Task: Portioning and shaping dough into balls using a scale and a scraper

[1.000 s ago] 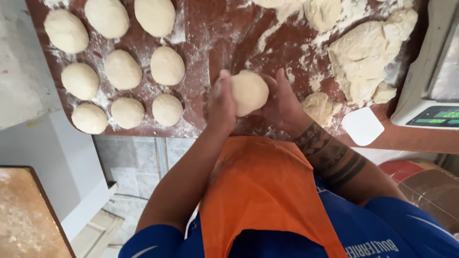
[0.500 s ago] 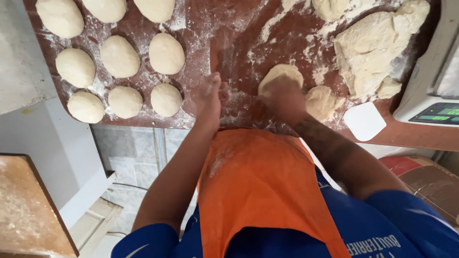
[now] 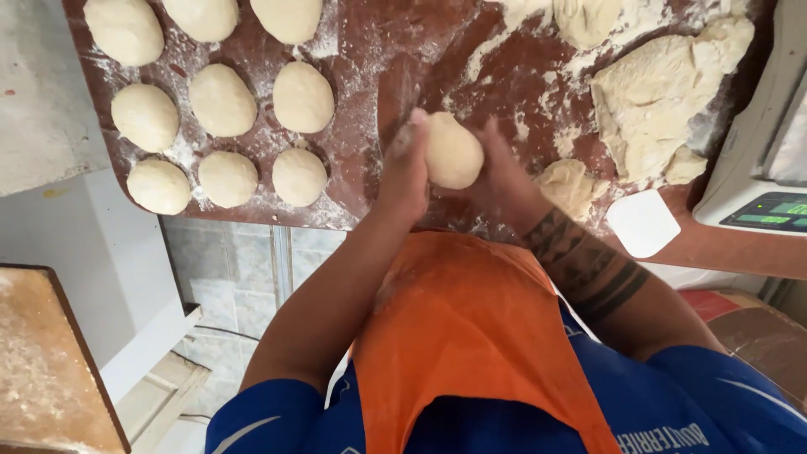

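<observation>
- The left hand (image 3: 406, 172) and the right hand (image 3: 503, 181) are cupping a dough ball (image 3: 452, 151) between them, palms pressing in from either side, fingers curving round it.
- The dough ball is sitting between the 2 hands just above the near part of the floured table (image 3: 370, 50); whether it is touching the table cannot be told.
- The right forearm is showing dark banded tattoos, and an orange apron (image 3: 471, 336) is hanging over a blue shirt (image 3: 714, 403) below the hands.
- Just right of the right hand, a small rough dough piece (image 3: 572, 187) is lying on the table, and a white plastic scraper (image 3: 643, 223) is resting near the table's edge.
- Farther right, a large dough mass (image 3: 660, 101) is spreading over the floured surface, with a weighing scale (image 3: 761, 181) standing beside it.
- To the left, well apart from the hands, 9 shaped dough balls (image 3: 223, 99) are lying in 3 rows of 3.
- At the lower left, a second floured board (image 3: 42, 370) is showing beside a white wall.
</observation>
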